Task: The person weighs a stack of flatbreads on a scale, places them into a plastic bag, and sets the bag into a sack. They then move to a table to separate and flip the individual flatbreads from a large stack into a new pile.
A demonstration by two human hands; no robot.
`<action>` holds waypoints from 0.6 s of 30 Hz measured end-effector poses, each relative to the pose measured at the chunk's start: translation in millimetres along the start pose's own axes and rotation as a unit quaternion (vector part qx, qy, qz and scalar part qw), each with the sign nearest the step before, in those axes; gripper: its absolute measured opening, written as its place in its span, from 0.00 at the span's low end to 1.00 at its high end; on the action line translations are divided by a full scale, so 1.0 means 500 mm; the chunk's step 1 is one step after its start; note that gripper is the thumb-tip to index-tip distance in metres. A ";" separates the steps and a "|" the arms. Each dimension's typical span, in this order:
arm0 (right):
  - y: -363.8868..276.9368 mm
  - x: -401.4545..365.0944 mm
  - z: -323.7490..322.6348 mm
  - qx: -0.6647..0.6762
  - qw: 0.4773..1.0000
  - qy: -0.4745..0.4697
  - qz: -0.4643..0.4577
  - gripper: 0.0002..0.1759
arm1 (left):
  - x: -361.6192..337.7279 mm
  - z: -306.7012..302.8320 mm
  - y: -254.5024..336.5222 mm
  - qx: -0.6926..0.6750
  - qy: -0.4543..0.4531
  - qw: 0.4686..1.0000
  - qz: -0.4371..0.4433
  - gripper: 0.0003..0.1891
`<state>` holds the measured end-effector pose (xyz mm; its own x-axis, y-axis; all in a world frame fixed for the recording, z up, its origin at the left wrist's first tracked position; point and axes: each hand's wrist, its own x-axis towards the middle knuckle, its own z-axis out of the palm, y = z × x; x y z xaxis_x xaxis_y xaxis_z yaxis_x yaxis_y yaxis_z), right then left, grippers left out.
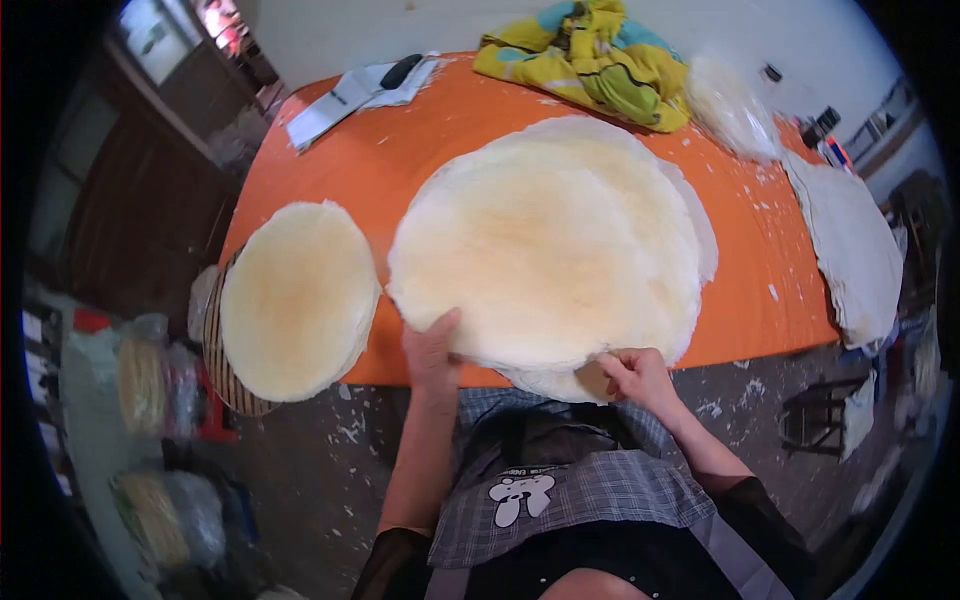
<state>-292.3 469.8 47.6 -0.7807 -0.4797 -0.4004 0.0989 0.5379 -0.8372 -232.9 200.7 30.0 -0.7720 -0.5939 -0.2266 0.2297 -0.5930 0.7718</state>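
Large thin round flatbreads (pixel 530 250), pale with a yellow-tan middle, lie in a loose stack on the orange table (pixel 420 140). My left hand (pixel 432 345) grips the top sheet's near left edge, thumb on top and the other fingers hidden beneath. At the near right edge, my right hand (pixel 640 378) pinches the rim between thumb and fingers. Under that rim, part of a lower sheet (pixel 565 383) hangs past the table's front edge. A smaller stack of round flatbreads (pixel 298 300) rests on a slatted round board (pixel 228 350) to the left.
Folded papers with a dark object (pixel 402 72) lie at the back left. A yellow and teal cloth bundle (pixel 600 65) and a clear plastic bag (pixel 730 105) sit at the back. Pale sheets (pixel 850 250) drape over the right edge. A dark stool (pixel 815 415) stands on the floor.
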 end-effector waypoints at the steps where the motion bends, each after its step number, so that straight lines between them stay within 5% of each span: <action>1: 0.024 0.001 -0.002 0.234 0.966 -0.065 0.094 0.23 | 0.003 0.004 0.022 0.006 0.003 1.000 -0.014 0.28; 2: 0.033 0.002 0.009 0.397 0.911 -0.012 0.112 0.22 | 0.008 -0.003 0.036 -0.001 -0.004 1.000 -0.030 0.28; 4: -0.020 0.004 0.043 0.676 0.719 0.080 0.140 0.21 | -0.005 -0.041 0.065 -0.019 -0.004 0.998 -0.055 0.28; 7: 0.069 0.070 0.044 0.696 0.715 0.026 0.054 0.17 | 0.020 -0.161 0.051 0.026 0.069 0.990 -0.124 0.29; 11: 0.047 0.115 0.027 0.416 0.895 0.106 0.119 0.14 | 0.022 -0.189 -0.027 0.149 0.125 0.981 -0.011 0.25; 15: 0.023 0.153 0.050 0.454 0.874 0.173 -0.024 0.17 | 0.037 -0.184 -0.035 0.169 0.161 0.972 -0.020 0.25; 18: 0.031 0.130 -0.020 0.244 0.962 0.058 0.107 0.15 | 0.038 -0.199 -0.022 0.130 0.173 0.974 -0.069 0.25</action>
<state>-347.7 453.8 12.5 -0.7714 -0.2989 -0.5617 0.5202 0.2122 -0.8273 -191.2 141.8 -41.7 -0.5284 -0.6932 -0.4902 -0.0534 -0.5490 0.8341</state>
